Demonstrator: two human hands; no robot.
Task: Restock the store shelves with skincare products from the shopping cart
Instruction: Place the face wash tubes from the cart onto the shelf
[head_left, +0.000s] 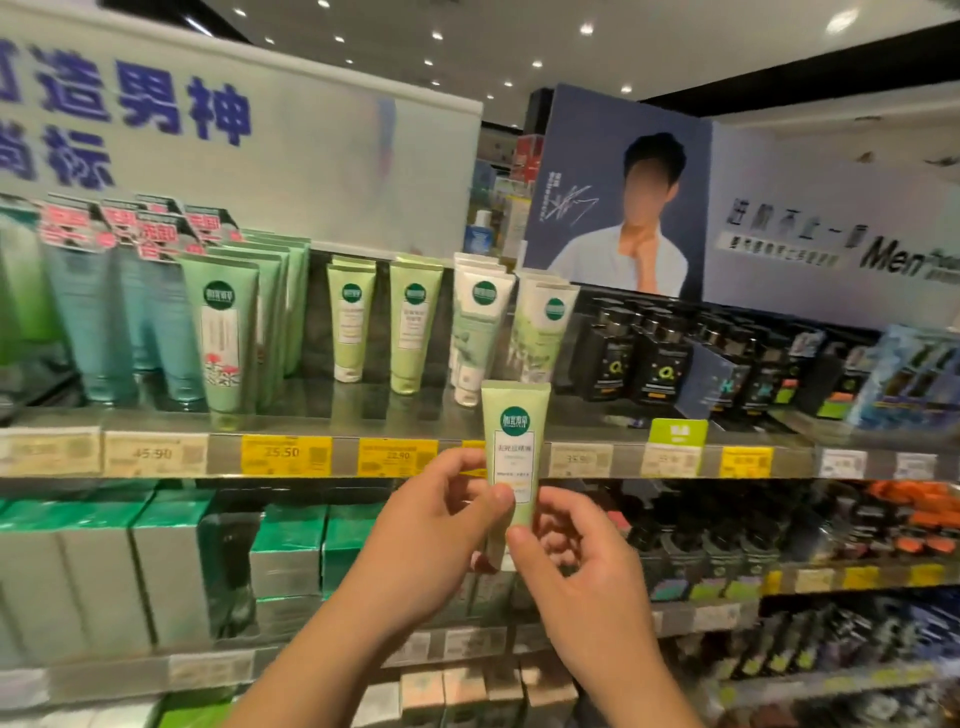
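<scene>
A: Tube (511, 457) stood upright at frame centre, in front of the shelf (332, 415) edge, label out, probably for matching against the two like tubes (384, 332) above left.

B: Hands?

A: Left hand (441, 525) pinched its middle; right hand (566, 551) pinched its cap end, both forearms reaching up from the bottom.

A pale green skincare tube (511, 457) with a round dark-green logo is standing upright, cap down, in front of the shelf edge (332, 434), at five o'clock from two matching tubes (384, 332) standing on the shelf.
</scene>
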